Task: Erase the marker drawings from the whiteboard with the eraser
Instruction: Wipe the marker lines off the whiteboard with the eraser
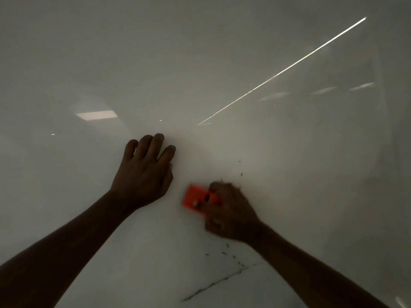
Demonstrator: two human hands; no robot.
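Note:
The whiteboard [222, 63] fills the whole view. My right hand [229, 212] is closed around an orange eraser [195, 197], pressed against the board; the hand is slightly blurred. My left hand [144, 170] lies flat on the board to the left of the eraser, fingers together, holding nothing. Faint dark marker specks [241, 174] trail above the right hand. More specks and a thin smeared marker line [213, 284] run diagonally below it, toward the bottom of the view.
The glossy board shows a bright diagonal streak of reflected light [287, 68] at the upper right and a reflected ceiling panel [96, 115] at the left. No board edge or tray is visible.

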